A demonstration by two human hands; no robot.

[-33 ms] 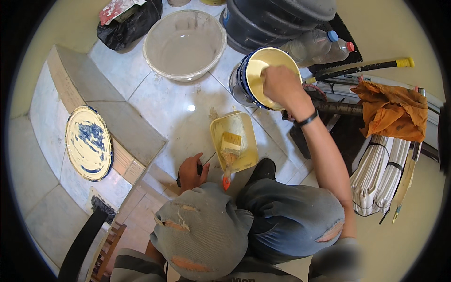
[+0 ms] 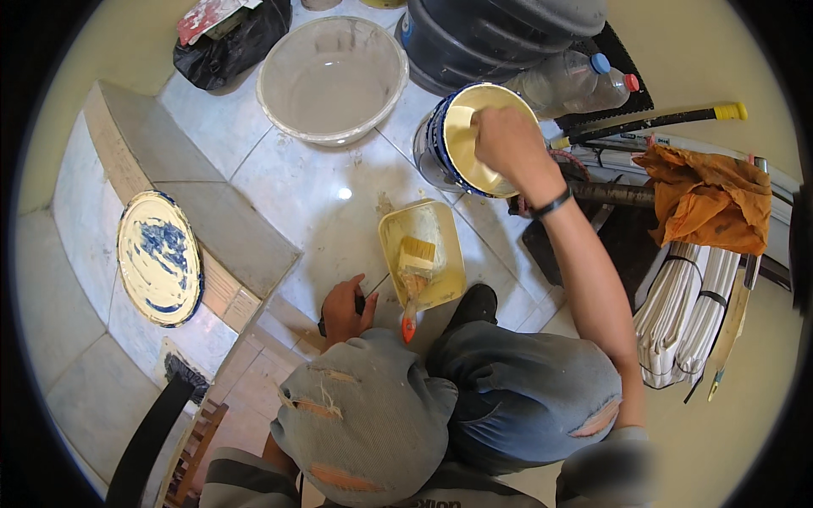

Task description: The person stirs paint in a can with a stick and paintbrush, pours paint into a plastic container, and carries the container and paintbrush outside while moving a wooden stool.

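Two hands are mine to guide from this end, and only the right hand [image 2: 511, 151] is at work, over the mouth of the bucket [image 2: 432, 144]. Its fingers are curled in toward the palm; from above I can't tell whether they are clamped on a stick or on nothing. The bucket sits directly under those fingers, its inside coated in pale yellow paint [image 2: 461, 123].

My left hand [image 2: 342, 310] hangs low by the knee, fingers partly spread, with something dark beside the thumb; I can't tell if it is gripped. Ahead and to the right of these fingers lies the tray [image 2: 447, 288], with the brush [image 2: 413, 275] resting in it. Well to their left is the paint-smeared lid [image 2: 159, 258].

I take the step as stirring or scooping. To do it well, I'd go slowly, work close to the bottom and wall, and hold the wristband [image 2: 551, 203] off the wet rim. With the basin [image 2: 269, 97] left of the right fingers and the bottles [image 2: 559, 80] beyond them, I'd avoid wide swings. The left fingers could steady the bucket if it rocks.
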